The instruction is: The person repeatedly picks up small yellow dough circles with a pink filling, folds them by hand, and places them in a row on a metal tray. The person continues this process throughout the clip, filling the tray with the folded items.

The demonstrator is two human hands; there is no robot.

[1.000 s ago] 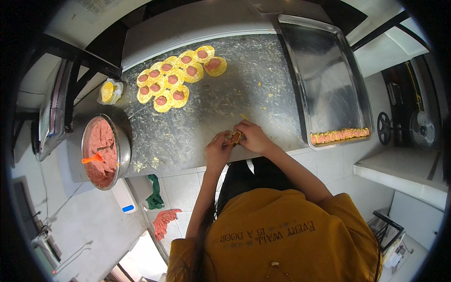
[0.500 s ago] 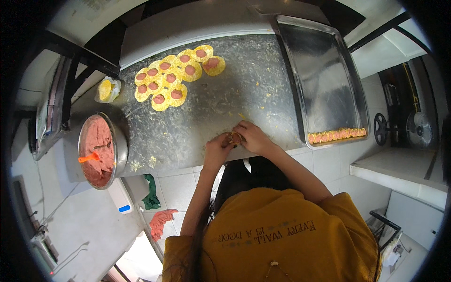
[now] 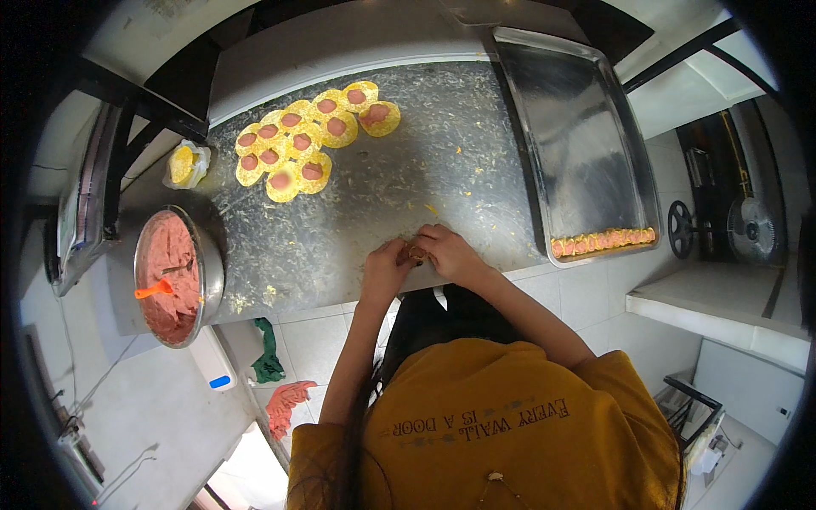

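My left hand point(image 3: 387, 270) and my right hand point(image 3: 446, 252) meet over the near edge of the grey table. Pinched between their curled fingers is a small dumpling point(image 3: 416, 253), mostly hidden by them. Farther left on the tabletop lie several round yellow dumpling wrappers point(image 3: 321, 161), each topped with a lump of pink meat filling point(image 3: 313, 172). A metal bowl point(image 3: 212, 280) of pink meat paste point(image 3: 170, 242) stands at the left, an orange-handled tool point(image 3: 154, 290) resting in it. Along the near end of the metal tray point(image 3: 586, 144) sits a row of filled dumplings point(image 3: 603, 243).
A plastic bag with yellow wrappers point(image 3: 184, 165) lies at the table's left edge. Below the table are a white box with a blue patch point(image 3: 212, 361), a green cloth point(image 3: 268, 353) and a reddish cloth point(image 3: 287, 404). A fan point(image 3: 752, 231) stands far right.
The whole view has shifted slightly, so the table and bowl appear a little farther left. Both hands stay together on the dumpling, with small finger movements.
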